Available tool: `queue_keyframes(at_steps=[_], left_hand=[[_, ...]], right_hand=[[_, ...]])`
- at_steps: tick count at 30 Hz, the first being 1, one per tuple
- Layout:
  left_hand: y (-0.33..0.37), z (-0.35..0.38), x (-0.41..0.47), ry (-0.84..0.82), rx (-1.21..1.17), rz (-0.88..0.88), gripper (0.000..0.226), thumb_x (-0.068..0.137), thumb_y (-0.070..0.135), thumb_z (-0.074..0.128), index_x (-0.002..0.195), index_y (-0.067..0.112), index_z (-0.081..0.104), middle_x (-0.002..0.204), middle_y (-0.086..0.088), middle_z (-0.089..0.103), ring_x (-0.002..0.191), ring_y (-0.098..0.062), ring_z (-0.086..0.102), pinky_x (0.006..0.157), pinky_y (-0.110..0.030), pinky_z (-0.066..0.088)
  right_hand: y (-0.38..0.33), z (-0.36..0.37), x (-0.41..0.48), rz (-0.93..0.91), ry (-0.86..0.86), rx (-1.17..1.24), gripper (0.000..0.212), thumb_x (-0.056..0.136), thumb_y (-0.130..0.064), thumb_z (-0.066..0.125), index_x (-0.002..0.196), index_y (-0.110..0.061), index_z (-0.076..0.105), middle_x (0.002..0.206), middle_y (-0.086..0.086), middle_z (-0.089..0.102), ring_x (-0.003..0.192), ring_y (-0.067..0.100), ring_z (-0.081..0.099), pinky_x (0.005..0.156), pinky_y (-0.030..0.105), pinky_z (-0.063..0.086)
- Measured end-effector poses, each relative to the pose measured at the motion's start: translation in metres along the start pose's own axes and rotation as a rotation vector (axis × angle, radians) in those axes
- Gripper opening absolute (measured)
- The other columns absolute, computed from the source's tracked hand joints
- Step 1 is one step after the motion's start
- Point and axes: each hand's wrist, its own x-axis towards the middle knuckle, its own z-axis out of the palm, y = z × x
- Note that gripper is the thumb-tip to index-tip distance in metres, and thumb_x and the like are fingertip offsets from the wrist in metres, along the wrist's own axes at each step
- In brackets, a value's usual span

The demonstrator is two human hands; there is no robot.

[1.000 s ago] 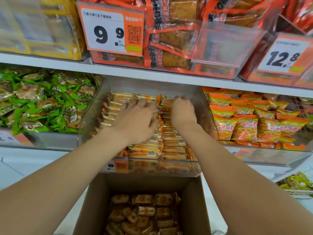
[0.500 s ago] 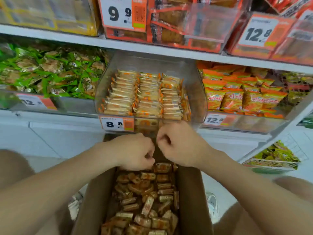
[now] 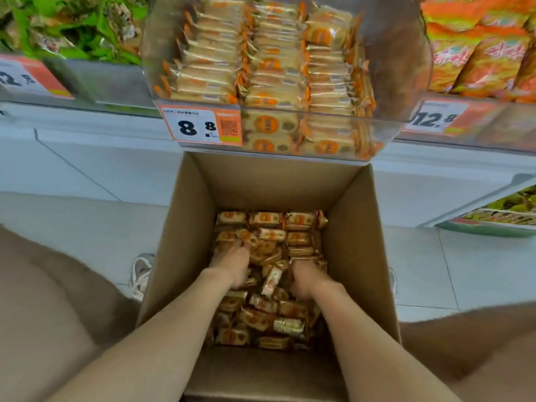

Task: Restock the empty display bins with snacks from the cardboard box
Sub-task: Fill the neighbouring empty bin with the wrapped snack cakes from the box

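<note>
An open cardboard box [image 3: 356,227] stands on the floor below the shelf, its bottom covered with loose orange-and-gold snack packets [image 3: 269,309]. Both my hands are down inside it. My left hand [image 3: 232,264] lies on the left side of the pile with its fingers curled round packets. My right hand [image 3: 304,281] is pushed into the pile's right side, its fingers buried under packets. Above the box, the clear display bin [image 3: 406,82] holds neat rows of the same snacks [image 3: 269,62].
An orange price tag reading 8.8 [image 3: 200,126] hangs on the bin's front. A bin of green packs [image 3: 72,24] sits to its left, orange bags [image 3: 487,47] to its right. My knees flank the box; a white shoe [image 3: 142,271] shows by its left wall.
My hands left the display bin, came down past its front edge and went into the cardboard box. The view tilted down with them.
</note>
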Motion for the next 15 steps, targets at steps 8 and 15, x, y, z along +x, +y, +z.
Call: queue_keyframes(at_steps=[8, 15], left_hand=[[-0.003, 0.022, 0.028, -0.026, -0.161, -0.001, 0.071, 0.104, -0.001, 0.052, 0.164, 0.026, 0.025, 0.174, -0.009, 0.009, 0.154, -0.038, 0.029, 0.121, -0.048, 0.036], [-0.010, 0.032, 0.034, 0.014, -0.142, -0.005, 0.064, 0.102, 0.006, 0.053, 0.159, 0.025, 0.032, 0.152, -0.014, 0.047, 0.133, -0.035, 0.054, 0.114, -0.044, 0.046]], right_hand=[[-0.020, 0.026, 0.045, 0.008, -0.173, 0.053, 0.061, 0.100, -0.022, 0.058, 0.158, -0.032, 0.040, 0.172, 0.014, -0.004, 0.153, 0.043, 0.026, 0.122, 0.043, 0.034], [-0.019, 0.039, 0.046, 0.063, 0.095, 0.316, 0.048, 0.096, -0.024, 0.067, 0.143, -0.021, 0.058, 0.160, 0.016, 0.030, 0.142, 0.035, 0.041, 0.121, 0.035, 0.035]])
